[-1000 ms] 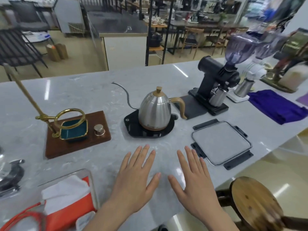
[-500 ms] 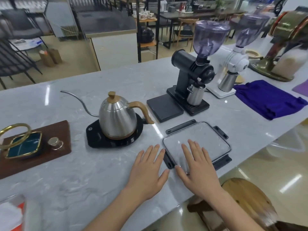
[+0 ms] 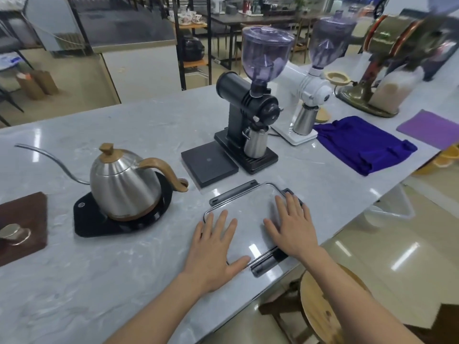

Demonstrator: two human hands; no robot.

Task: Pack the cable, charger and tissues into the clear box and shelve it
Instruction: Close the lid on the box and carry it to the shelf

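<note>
A clear lid (image 3: pixel 250 214) with dark grey clips lies flat on the marble counter (image 3: pixel 149 127) near its front edge. My left hand (image 3: pixel 213 249) rests palm down on the lid's left part, fingers spread. My right hand (image 3: pixel 293 227) rests palm down on its right part, fingertips near the far right clip. Neither hand grips anything. The clear box with the tissues, cable and charger is out of view.
A steel gooseneck kettle (image 3: pixel 121 184) on a black base stands left of the lid. A black scale (image 3: pixel 208 165), a black grinder (image 3: pixel 250 120) and a white grinder (image 3: pixel 310 95) stand behind it. A blue cloth (image 3: pixel 362 145) lies to the right. A wooden stool (image 3: pixel 323 306) stands below the counter edge.
The view has swung right, so the clear box at the left has left the frame. Both hands have moved from bare counter onto the lid and now lie flat on it.
</note>
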